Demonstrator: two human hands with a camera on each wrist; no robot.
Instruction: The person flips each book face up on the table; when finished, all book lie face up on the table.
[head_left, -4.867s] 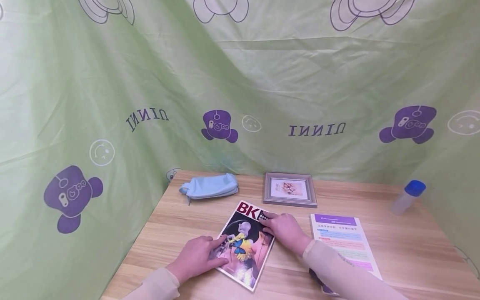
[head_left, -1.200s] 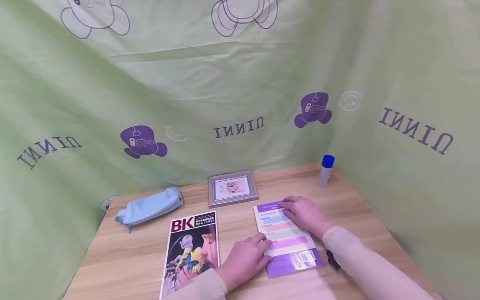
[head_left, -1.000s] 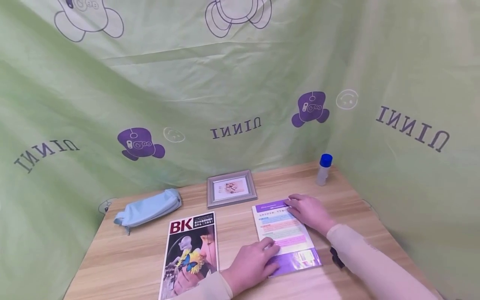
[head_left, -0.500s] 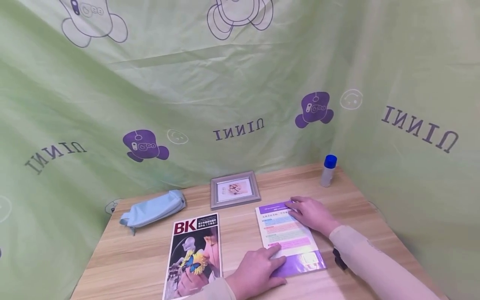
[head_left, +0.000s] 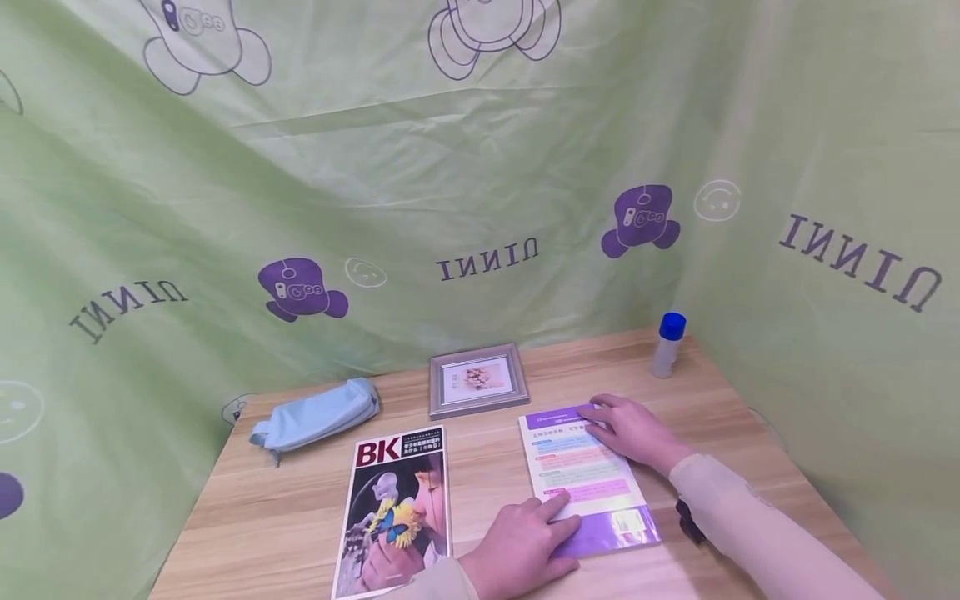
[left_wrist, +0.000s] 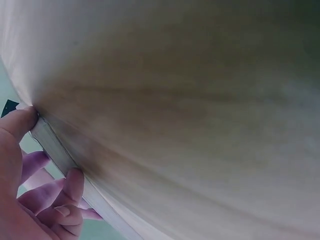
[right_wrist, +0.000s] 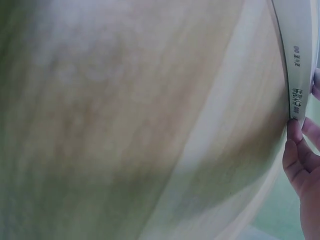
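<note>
Both hands are on a white and purple book point(head_left: 577, 467) lying flat on the table, its cover printed with coloured text bands. My left hand point(head_left: 521, 542) holds its lower left corner, index finger over the cover and thumb by the bottom edge. In the left wrist view, the thumb and bent fingers point(left_wrist: 75, 185) meet the page edge. My right hand point(head_left: 633, 429) grips the upper right side, fingers over the cover. Fingertips point(right_wrist: 295, 131) press at the printed spine in the right wrist view. Left of my left hand lies a BK book point(head_left: 393, 512), partly under the sleeve.
A silver-grey picture frame point(head_left: 480, 379) lies at the back of the wooden table point(head_left: 247, 517). A light blue pencil case point(head_left: 318, 417) is at the back left, and a clear bottle with a blue cap point(head_left: 667, 343) stands at the back right. Green printed cloth point(head_left: 405, 167) hangs around the table.
Both hands have left the BK book, which now lies straighter, and moved right to the purple book. Lately the left hand has slid to its lower corner; the head view has turned right.
</note>
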